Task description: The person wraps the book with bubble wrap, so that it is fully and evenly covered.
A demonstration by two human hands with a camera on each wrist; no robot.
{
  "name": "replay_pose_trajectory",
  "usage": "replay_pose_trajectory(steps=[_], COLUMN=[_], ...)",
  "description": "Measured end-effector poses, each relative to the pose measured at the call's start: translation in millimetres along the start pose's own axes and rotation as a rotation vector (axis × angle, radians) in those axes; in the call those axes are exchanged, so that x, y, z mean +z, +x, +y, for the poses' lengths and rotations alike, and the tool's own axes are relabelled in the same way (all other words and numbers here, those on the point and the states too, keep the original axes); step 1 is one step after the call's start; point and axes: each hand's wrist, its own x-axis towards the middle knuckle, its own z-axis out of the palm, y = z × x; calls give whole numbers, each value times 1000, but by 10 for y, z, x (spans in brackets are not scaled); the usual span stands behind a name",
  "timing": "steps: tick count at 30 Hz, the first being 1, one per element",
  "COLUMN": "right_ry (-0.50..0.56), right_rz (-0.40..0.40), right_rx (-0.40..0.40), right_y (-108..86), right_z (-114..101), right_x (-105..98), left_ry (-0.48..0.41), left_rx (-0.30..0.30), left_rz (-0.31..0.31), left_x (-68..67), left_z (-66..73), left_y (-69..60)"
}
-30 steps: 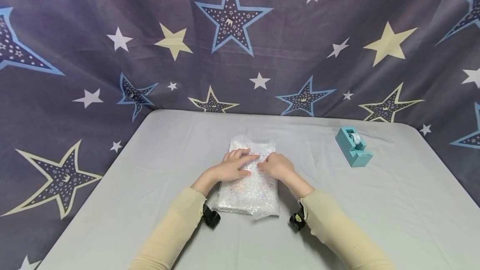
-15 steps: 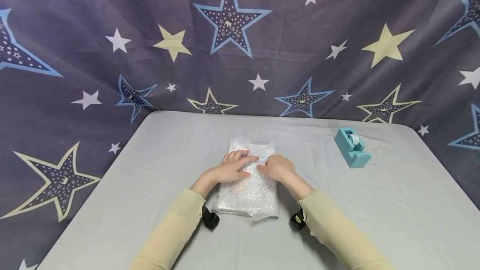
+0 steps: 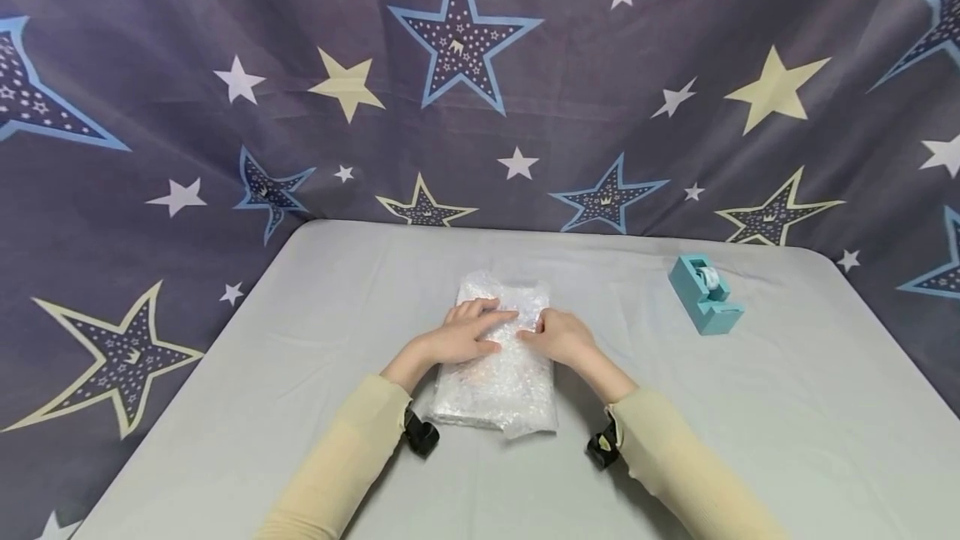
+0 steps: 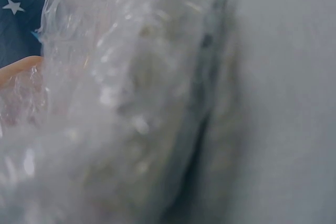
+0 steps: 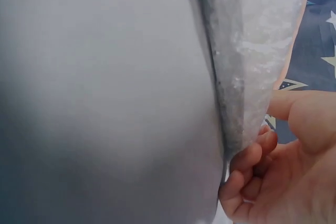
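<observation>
A flat package in bubble wrap lies on the table. In the head view my left hand rests on its upper left part with fingers spread. My right hand is at the package's right side. Its thumb presses on the top while the other fingers are curled by the edge, as the right wrist view shows. Whether they pinch any film, I cannot tell. The left wrist view shows the wrap close up and blurred, with a bit of a finger at the left.
A teal tape dispenser with a clear roll stands toward the back right of the table, which has a pale cloth. Behind and to the sides hangs a dark curtain with a star print.
My right hand has shifted slightly to the right, its thumb sliding a little along the wrap. The left hand and the package hold their places.
</observation>
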Motion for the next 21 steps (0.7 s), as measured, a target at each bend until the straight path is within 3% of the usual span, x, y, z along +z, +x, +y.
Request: replay_pose_trajectory(steps=[4,10,21], right_ry=[106,253,389], right_rz=[-12,-54,-62], right_rx=[-65,-97,-125], right_y=[-21,-31,-10], right_z=[60,143,223], right_x=[-5,-35,-28], left_ry=[-3,3,10], left_rx=[-9,-7,4], left_rz=[0,-6,9], left_x=[12,34,33], left_z=[-13,-27,-37], left_y=[3,21,27])
